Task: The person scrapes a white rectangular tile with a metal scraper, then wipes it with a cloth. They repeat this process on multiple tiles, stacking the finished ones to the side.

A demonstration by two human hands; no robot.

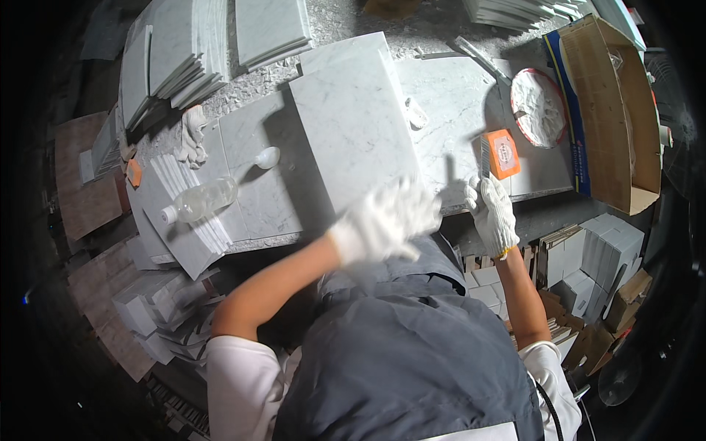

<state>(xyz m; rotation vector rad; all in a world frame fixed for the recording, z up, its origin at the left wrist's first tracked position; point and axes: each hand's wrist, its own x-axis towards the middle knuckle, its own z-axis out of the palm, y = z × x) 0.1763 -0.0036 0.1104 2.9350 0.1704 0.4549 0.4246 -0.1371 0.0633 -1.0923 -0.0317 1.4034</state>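
Note:
A large white-grey marble tile (357, 132) lies on the bench in front of me, over another tile. My left hand (386, 220), in a white knit glove, is over the tile's near edge. It is smeared by motion, but its thumb stands apart from its stretched fingers, and I see nothing held. My gloved right hand (492, 213) pinches a narrow, grey, blade-like strip (485, 156) upright at the bench's front edge. Just beyond it stands an orange box (504, 153), partly behind the strip.
A red-rimmed bowl of white paste (539, 108) stands beside an open cardboard box (618, 110) at the right. A clear bottle (198, 200) and a small white bulb-shaped thing (267, 157) lie at the left. Stacked tiles (176, 55) line the far left.

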